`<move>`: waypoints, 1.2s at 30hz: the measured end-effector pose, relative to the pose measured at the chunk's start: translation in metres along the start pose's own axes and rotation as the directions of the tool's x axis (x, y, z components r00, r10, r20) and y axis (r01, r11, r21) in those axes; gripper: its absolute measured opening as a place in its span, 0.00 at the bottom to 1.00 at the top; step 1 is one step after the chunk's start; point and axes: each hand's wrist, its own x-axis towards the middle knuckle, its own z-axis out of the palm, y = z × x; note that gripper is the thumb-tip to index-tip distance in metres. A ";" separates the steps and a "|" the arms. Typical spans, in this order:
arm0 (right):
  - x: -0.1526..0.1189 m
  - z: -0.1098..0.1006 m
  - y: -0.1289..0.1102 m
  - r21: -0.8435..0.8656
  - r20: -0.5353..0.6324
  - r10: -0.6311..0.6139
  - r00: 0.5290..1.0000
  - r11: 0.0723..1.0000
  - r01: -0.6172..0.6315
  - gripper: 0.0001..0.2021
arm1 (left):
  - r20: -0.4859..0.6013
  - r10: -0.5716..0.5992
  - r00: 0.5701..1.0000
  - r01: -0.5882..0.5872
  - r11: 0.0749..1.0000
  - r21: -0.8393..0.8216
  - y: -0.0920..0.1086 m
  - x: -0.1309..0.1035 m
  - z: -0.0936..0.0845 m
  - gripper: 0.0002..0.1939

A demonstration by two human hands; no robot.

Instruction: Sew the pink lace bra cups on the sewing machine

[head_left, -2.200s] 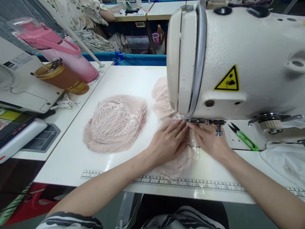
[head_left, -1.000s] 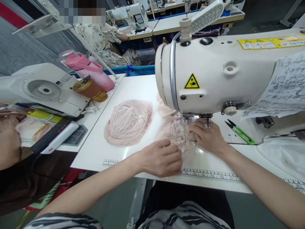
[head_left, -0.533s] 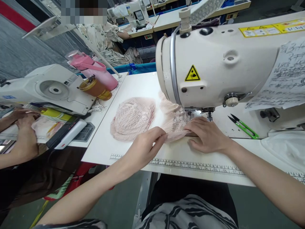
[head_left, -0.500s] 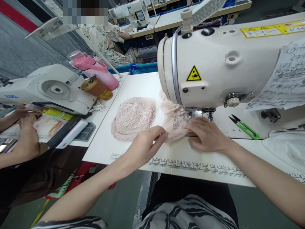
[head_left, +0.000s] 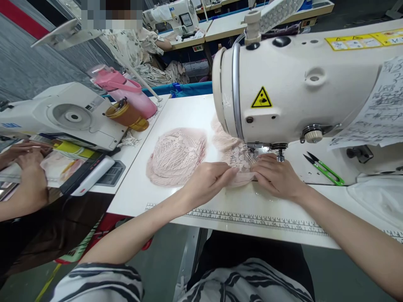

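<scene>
A pale pink lace piece (head_left: 236,157) lies under the head of the white sewing machine (head_left: 283,92), partly hidden by the machine. My left hand (head_left: 209,180) pinches its near left edge between thumb and fingers. Close to the needle area, my right hand (head_left: 275,174) is closed on the near right edge of the same lace, fingertips beside the presser foot. To the left, apart from both hands, a second pink lace piece (head_left: 178,157) rests flat on the white table (head_left: 135,195).
Green thread snips (head_left: 325,167) lie right of my right hand, near white cloth (head_left: 378,197). A printed ruler (head_left: 252,220) runs along the table's front edge. At left stand a pink bottle (head_left: 129,90), an amber cup (head_left: 127,115) and another sewing machine (head_left: 69,117), with a co-worker's hands (head_left: 30,155) there.
My left hand has moved right along the lace edge, closer to my right hand. The right hand has shifted slightly right and stays by the presser foot.
</scene>
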 end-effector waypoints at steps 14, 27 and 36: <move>-0.003 -0.001 0.005 0.093 0.001 -0.061 0.998 0.994 0.061 0.11 | 0.085 0.497 0.863 -0.467 0.722 0.510 -0.021 0.015 0.036 0.11; -0.004 -0.006 0.009 -0.022 0.213 -0.085 0.973 0.996 0.092 0.07 | 0.000 0.659 0.752 -0.505 0.576 0.643 -0.032 0.008 0.044 0.12; 0.004 -0.010 0.009 0.023 0.121 -0.150 0.981 0.989 0.148 0.10 | -0.093 0.667 0.740 -0.505 0.640 0.579 -0.041 0.013 0.045 0.04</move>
